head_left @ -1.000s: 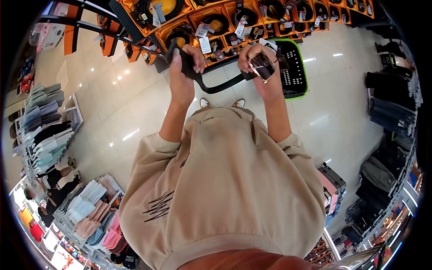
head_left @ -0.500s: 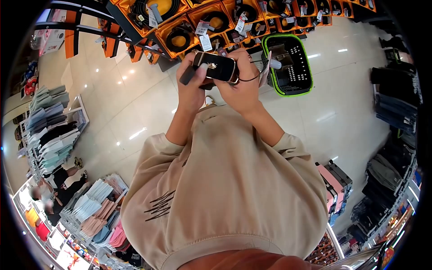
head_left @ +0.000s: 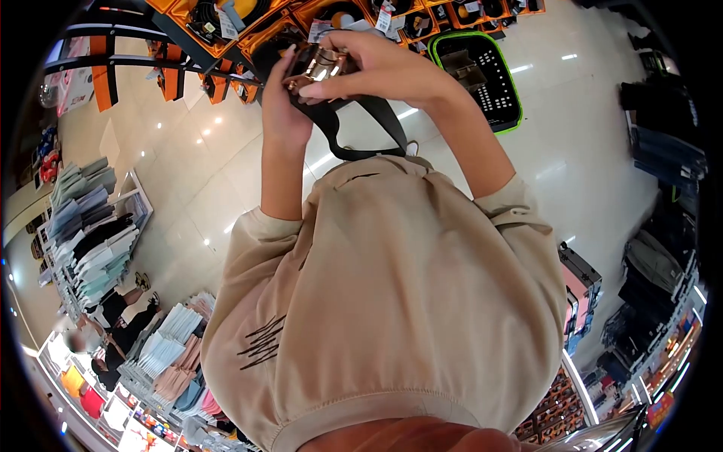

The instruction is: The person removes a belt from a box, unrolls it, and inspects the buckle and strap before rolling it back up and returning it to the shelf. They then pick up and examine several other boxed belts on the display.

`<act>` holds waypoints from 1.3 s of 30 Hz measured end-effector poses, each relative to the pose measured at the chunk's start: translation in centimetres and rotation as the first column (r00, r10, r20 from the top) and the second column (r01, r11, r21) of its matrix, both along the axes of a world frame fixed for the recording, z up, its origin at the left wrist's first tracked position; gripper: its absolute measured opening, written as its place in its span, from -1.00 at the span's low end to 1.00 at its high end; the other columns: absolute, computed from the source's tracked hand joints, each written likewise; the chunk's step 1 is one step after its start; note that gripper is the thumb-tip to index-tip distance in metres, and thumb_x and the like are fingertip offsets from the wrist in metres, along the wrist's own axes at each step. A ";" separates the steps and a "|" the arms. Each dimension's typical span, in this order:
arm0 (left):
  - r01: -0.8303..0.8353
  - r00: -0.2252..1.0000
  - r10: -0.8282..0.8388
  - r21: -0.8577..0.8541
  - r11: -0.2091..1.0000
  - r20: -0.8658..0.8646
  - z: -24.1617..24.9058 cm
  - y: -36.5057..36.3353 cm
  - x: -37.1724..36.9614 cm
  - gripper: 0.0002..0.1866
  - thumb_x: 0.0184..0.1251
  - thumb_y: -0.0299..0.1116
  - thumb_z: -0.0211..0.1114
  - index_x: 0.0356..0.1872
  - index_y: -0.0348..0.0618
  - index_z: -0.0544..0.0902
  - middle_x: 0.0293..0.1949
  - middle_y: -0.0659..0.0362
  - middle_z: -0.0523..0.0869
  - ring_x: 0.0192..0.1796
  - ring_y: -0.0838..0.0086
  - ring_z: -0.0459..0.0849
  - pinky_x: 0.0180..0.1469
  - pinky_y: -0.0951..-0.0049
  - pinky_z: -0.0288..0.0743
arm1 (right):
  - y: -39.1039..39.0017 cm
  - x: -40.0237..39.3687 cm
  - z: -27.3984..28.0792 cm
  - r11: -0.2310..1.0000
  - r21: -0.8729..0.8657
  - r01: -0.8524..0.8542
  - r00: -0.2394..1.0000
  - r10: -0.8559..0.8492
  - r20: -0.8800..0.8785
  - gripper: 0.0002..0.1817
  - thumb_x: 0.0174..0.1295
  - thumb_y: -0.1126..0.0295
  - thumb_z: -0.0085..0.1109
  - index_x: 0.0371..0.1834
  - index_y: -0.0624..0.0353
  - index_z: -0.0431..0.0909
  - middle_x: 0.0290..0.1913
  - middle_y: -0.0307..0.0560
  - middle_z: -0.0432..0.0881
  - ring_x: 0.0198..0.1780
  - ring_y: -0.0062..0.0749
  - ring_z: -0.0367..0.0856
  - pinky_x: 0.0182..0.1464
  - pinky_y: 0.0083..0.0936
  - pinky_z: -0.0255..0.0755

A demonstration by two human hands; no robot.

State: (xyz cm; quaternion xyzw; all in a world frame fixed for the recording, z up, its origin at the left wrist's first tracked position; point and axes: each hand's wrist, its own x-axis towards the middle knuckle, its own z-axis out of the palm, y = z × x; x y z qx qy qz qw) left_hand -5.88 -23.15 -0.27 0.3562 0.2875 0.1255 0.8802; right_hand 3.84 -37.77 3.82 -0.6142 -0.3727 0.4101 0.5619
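Observation:
Both hands hold a black belt (head_left: 329, 124) by its shiny gold-toned buckle (head_left: 328, 66), up by the front of the display. My left hand (head_left: 285, 113) grips the buckle end from the left side, fingers closed and thumb raised. My right hand (head_left: 369, 68) reaches in from the right, with its thumb on the lower edge of the buckle and its fingers over the top. Below the hands, the belt's strap droops in a loose loop above the floor. Glare and fingers partly hide the buckle.
Orange-lined boxes (head_left: 252, 44) with coiled, tagged belts fill the display ahead. A black shopping basket with a green rim (head_left: 519, 105) stands on the floor to the right. Folded clothes (head_left: 90, 226) lie at left, and a pink suitcase (head_left: 578, 282) stands at lower right.
Both hands have moved left with the belt, and the buckle has turned from its dark face to a shiny side. A strap loop now hangs below. The basket appears higher in view.

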 end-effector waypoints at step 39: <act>-0.250 0.719 -0.017 0.280 0.927 0.695 5.4 4.7 -6.1 -0.38 0.28 0.24 0.21 -0.12 -0.22 0.49 -0.43 0.28 0.29 -0.38 0.53 0.19 -0.31 0.49 0.08 | -8.9 -1.1 -5.1 0.577 0.644 0.503 0.841 -0.154 -0.518 -0.65 0.15 0.23 0.22 -0.43 -0.02 0.16 -0.48 -0.35 0.14 -0.39 -0.56 0.10 -0.29 -0.53 0.04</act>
